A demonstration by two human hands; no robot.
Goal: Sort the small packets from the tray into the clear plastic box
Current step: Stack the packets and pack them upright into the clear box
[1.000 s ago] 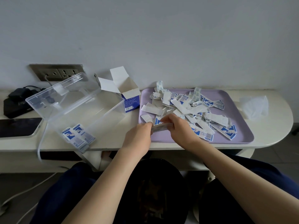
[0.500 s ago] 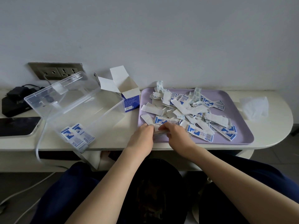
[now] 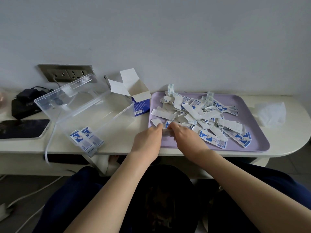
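Observation:
A lilac tray (image 3: 252, 145) on the white counter carries a loose heap of several white-and-blue packets (image 3: 198, 113). Over the tray's near left corner my left hand (image 3: 148, 138) and my right hand (image 3: 183, 137) face each other. Both pinch a small stack of packets (image 3: 166, 132) between them; my fingers hide most of the stack. To the left stands the clear plastic box (image 3: 117, 118) with its lid raised behind it. A few packets (image 3: 85, 139) lie in its near corner.
An open blue-and-white carton (image 3: 138, 101) stands between box and tray. A crumpled white tissue (image 3: 271, 113) lies right of the tray. At far left are a phone (image 3: 21, 128), a black charger (image 3: 28, 101) and a wall socket (image 3: 67, 74). White cables hang below the counter.
Both hands drew slightly toward the tray's near left corner and kept squaring the stack between them. The packet heap, box and carton stayed put.

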